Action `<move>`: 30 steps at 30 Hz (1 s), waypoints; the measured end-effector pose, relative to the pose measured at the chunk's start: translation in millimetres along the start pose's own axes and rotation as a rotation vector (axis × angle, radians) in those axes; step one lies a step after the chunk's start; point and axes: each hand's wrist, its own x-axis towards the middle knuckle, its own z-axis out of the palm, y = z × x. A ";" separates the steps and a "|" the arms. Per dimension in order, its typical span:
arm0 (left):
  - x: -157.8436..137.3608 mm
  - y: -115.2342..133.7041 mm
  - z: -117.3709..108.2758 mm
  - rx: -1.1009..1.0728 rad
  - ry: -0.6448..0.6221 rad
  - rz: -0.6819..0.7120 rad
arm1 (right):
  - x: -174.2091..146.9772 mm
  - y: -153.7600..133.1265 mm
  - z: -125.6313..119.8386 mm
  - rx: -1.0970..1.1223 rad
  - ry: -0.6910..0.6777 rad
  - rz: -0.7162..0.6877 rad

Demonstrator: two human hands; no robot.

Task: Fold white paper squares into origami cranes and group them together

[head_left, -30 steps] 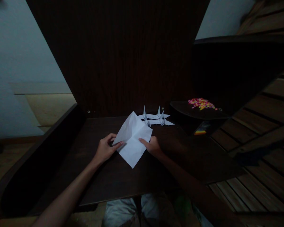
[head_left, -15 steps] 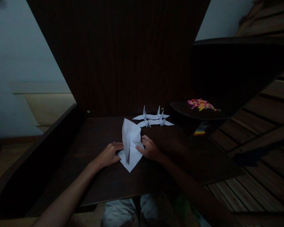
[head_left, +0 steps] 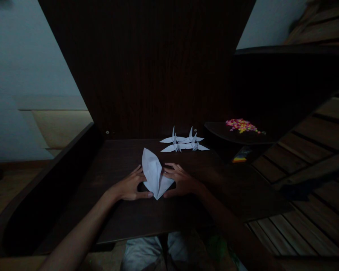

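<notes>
A partly folded sheet of white origami paper [head_left: 153,169] lies on the dark desk, with one pointed flap standing up and its lower corner toward me. My left hand [head_left: 130,183] curves round the paper's left side, thumb at the lower edge and fingers by the raised flap. On the opposite side, my right hand [head_left: 182,181] holds the paper in the same way, thumb low and fingers against the upper part. Its fingertips are partly hidden behind the folds. Just beyond sit several folded white paper cranes [head_left: 183,145] in two rows, wings touching.
On a rounded dark side shelf [head_left: 214,130] at the right lies a heap of small pink, yellow and orange pieces [head_left: 242,126]. Under it is a small item with rainbow stripes [head_left: 240,159]. A raised side panel [head_left: 56,165] bounds the desk at the left.
The standing flap has folded inward to a narrower point and tipped left. Both hands have shifted, thumbs now nearer the paper's lower corner.
</notes>
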 end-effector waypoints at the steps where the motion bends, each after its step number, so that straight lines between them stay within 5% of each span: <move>1: -0.3 -0.6 -0.4 0.002 -0.019 0.005 | -0.7 -0.1 0.1 -0.005 -0.014 -0.002; 10: -3.3 -6.0 -0.4 0.015 -0.012 -0.032 | -0.9 4.4 13.0 -0.086 0.009 0.007; 13: -0.8 -10.4 4.4 0.045 0.132 -0.102 | -1.1 3.6 16.9 -0.102 0.037 0.011; 18: 4.6 -17.1 11.8 0.113 0.543 -0.366 | 2.9 -0.1 24.0 -0.155 0.113 0.014; 21: 5.3 -15.0 10.3 0.266 0.687 -0.363 | 7.3 -3.1 26.3 -0.168 0.140 0.019; 30: 5.6 -12.1 9.5 0.385 0.364 -0.072 | 9.6 -5.8 27.6 -0.157 0.147 0.033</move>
